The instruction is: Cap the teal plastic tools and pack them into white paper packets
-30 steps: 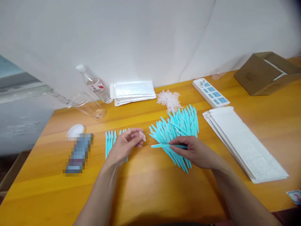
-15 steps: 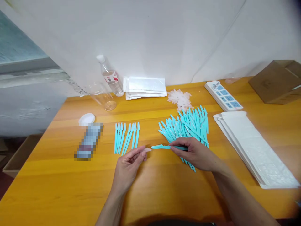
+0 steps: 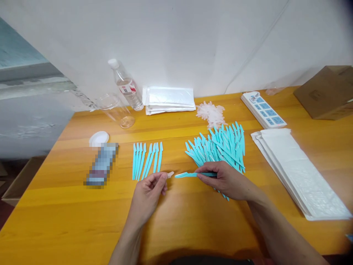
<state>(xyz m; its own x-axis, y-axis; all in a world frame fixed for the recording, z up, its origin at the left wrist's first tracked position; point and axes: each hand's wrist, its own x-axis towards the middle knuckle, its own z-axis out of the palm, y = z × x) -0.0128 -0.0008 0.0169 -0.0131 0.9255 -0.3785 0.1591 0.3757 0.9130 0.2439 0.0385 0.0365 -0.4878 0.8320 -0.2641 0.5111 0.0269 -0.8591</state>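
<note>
Between the fingertips of my left hand (image 3: 149,195) is a small translucent blade cap (image 3: 171,174). My right hand (image 3: 227,181) pinches a teal eyebrow razor (image 3: 187,175) by its handle, the blade end pointing left. A narrow gap separates the cap from the razor's tip. Beyond my right hand lies a loose pile of teal eyebrow razors (image 3: 227,143), and behind that a heap of translucent caps (image 3: 211,113). Several razors lie side by side in a row (image 3: 150,156) past my left hand, which hides some lower ends.
On the left are a blurred-out phone (image 3: 102,165), a white lid (image 3: 99,138), a clear jar (image 3: 125,119) and a water bottle (image 3: 128,90). White packets (image 3: 169,97) lie by the wall. Rightward are a power strip (image 3: 264,110), long white packets (image 3: 303,176) and a cardboard box (image 3: 325,94).
Both hands have shifted slightly left along with the cap and the razor. The cap now tilts up a little, and a gap between it and the razor remains. The view has moved slightly.
</note>
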